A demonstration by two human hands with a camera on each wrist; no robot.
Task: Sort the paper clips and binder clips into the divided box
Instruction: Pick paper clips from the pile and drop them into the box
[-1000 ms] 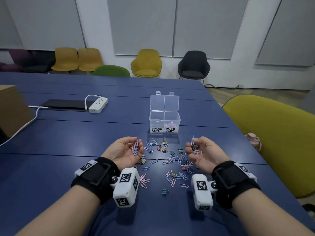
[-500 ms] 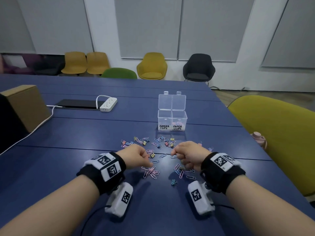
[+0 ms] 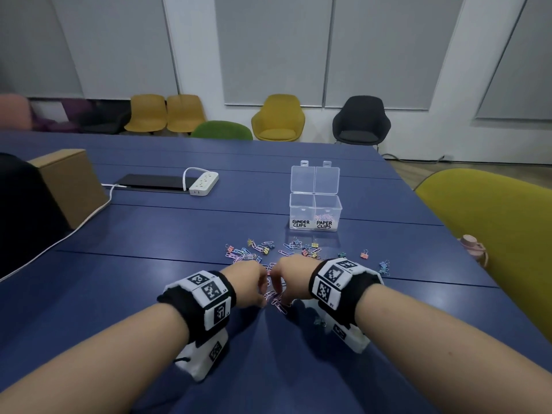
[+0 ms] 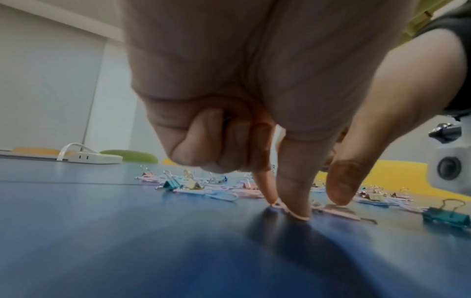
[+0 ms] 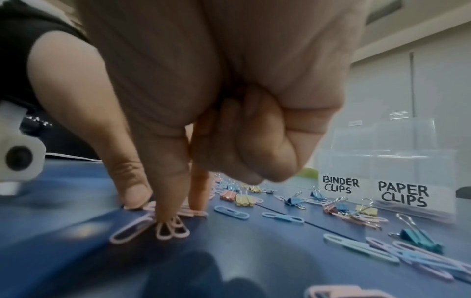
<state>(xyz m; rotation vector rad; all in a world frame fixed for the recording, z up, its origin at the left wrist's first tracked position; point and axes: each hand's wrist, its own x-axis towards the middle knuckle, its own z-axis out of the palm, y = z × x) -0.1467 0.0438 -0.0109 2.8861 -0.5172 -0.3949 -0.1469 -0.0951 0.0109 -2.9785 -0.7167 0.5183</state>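
Both hands are palm down, close together over the scattered paper clips and binder clips (image 3: 268, 251) on the blue table (image 3: 179, 234). My left hand (image 3: 263, 295) has thumb and forefinger tips pinching a pink paper clip (image 4: 298, 213) on the table, with the other fingers curled in. My right hand (image 3: 283, 297) pinches a bunch of pink paper clips (image 5: 173, 228) the same way. The clear divided box (image 3: 315, 201) stands open behind, labelled BINDER CLIPS on the left and PAPER CLIPS on the right. Pink clips lie in the right compartment. What the curled fingers hold is hidden.
A white power strip (image 3: 204, 183), a black pad (image 3: 152, 182) and a cardboard box (image 3: 71, 186) sit at the far left, with a cable running to the edge. A yellow chair (image 3: 493, 234) and a pink bottle (image 3: 473, 249) are at the right. A teal binder clip (image 5: 418, 240) lies nearby.
Both hands turned from palm up, with paper clips lying in them, to palm down. They dropped to the table, moved together and set their fingertips on clips.
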